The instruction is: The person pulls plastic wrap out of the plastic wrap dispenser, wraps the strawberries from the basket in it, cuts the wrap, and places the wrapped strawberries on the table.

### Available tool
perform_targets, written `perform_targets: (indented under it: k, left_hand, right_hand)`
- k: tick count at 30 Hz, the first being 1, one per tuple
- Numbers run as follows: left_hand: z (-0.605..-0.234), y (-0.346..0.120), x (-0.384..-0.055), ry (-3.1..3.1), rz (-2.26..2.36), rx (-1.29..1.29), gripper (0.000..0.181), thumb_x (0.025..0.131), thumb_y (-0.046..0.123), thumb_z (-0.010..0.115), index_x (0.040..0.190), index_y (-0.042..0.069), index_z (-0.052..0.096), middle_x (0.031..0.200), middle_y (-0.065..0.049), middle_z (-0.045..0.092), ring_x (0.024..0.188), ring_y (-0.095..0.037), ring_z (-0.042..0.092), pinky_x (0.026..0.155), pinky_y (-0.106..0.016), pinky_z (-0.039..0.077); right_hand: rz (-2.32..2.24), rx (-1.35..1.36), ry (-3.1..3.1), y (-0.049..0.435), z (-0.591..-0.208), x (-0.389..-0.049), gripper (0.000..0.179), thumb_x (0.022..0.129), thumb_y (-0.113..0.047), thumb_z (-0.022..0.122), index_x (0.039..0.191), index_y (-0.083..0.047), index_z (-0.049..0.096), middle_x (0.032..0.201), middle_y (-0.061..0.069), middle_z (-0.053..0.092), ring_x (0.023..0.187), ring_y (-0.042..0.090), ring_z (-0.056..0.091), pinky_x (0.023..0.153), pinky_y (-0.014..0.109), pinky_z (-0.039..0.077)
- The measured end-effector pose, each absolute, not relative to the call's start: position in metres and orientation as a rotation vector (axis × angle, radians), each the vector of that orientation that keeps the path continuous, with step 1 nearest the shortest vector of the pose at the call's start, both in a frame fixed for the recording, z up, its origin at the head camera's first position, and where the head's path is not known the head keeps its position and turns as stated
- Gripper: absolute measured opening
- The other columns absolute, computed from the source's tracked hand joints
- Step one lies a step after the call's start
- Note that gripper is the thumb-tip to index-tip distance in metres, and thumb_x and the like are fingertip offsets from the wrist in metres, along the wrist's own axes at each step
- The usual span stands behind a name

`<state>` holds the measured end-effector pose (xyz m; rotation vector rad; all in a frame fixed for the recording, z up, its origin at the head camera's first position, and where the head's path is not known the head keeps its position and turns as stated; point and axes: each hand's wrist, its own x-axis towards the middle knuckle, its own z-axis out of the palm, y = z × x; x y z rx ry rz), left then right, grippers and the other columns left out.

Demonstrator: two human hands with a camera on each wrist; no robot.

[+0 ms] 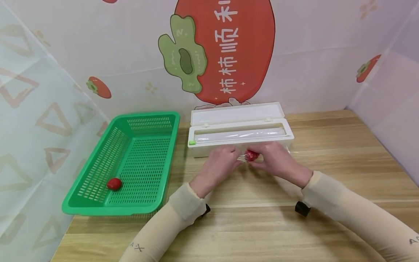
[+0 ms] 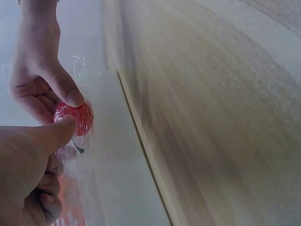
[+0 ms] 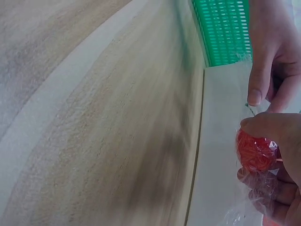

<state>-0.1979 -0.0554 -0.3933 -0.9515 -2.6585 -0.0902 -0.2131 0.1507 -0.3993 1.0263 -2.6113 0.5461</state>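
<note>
A small round red fruit (image 1: pixel 251 155) wrapped in clear plastic film is held between both hands, just in front of a white cling film box (image 1: pixel 201 150). My right hand (image 1: pixel 276 160) grips the red fruit with thumb and fingers. My left hand (image 1: pixel 220 160) pinches the gathered film at its other end, where a thin green stem (image 3: pixel 250 109) shows through. Loose film (image 3: pixel 263 188) bunches around the right fingers. The box lid (image 1: pixel 237 113) is raised, and a roll of film (image 1: pixel 239 135) lies inside.
To the left stands a green plastic basket (image 1: pixel 174 145) with one more red fruit (image 1: pixel 114 184) in it. Wooden tabletop (image 1: pixel 248 233) stretches in front of the box and to its right. A printed cloth (image 1: pixel 304 72) hangs behind.
</note>
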Motion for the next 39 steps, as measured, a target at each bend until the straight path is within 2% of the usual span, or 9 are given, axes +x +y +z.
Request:
perform_targets:
  k: [10,17,26,34,39]
  left_hand:
    - [-0.395,-0.055,-0.199,-2.694,-0.114,-0.992,0.021,0.096,0.031,0.064,0.111,0.017,0.068,0.076,0.003,0.066,0.068,-0.01,0.06,0.062,-0.025,0.052]
    - [-0.393,-0.057,-0.201,-2.785,-0.264,-1.001,0.019,0.099,0.03,0.059,0.099,0.018,0.073,0.079,0.003,0.068,0.075,-0.011,0.064,0.071,-0.026,0.054]
    - [-0.397,-0.061,-0.204,-2.843,-0.601,-0.994,0.02,0.099,0.024,0.06,0.091,0.014,0.075,0.079,0.002,0.072,0.069,-0.007,0.057,0.066,-0.022,0.048]
    - [-0.399,-0.065,-0.205,-2.859,-0.867,-0.94,0.016,0.097,0.019,0.063,0.103,0.014,0.077,0.097,0.001,0.077,0.079,-0.004,0.063,0.072,-0.019,0.051]
    - [-0.401,-0.067,-0.205,-2.874,-0.964,-0.946,0.019,0.097,0.017,0.062,0.109,0.012,0.075,0.095,0.001,0.076,0.077,-0.004,0.06,0.071,-0.019,0.05]
  right_hand:
    - [0.589,1.059,-2.597,0.145,-0.395,-0.209,0.025,0.072,-0.018,0.089,0.084,-0.023,0.067,0.081,-0.013,0.07,0.08,0.004,0.067,0.074,0.03,0.056]
    - [0.608,1.094,-2.577,0.143,-0.393,-0.206,0.024,0.074,-0.02,0.088,0.086,-0.021,0.067,0.082,-0.013,0.07,0.078,0.003,0.065,0.073,0.028,0.056]
    - [0.668,1.137,-2.538,0.142,-0.396,-0.204,0.023,0.076,-0.018,0.086,0.089,-0.019,0.068,0.084,-0.011,0.072,0.08,0.003,0.067,0.074,0.028,0.058]
    - [0.71,1.154,-2.513,0.142,-0.395,-0.203,0.024,0.078,-0.018,0.085,0.098,-0.018,0.071,0.089,-0.01,0.072,0.082,0.003,0.068,0.074,0.027,0.058]
    - [0.757,1.174,-2.478,0.143,-0.395,-0.204,0.028,0.078,-0.016,0.084,0.103,-0.014,0.072,0.092,-0.006,0.074,0.083,0.005,0.069,0.075,0.028,0.059]
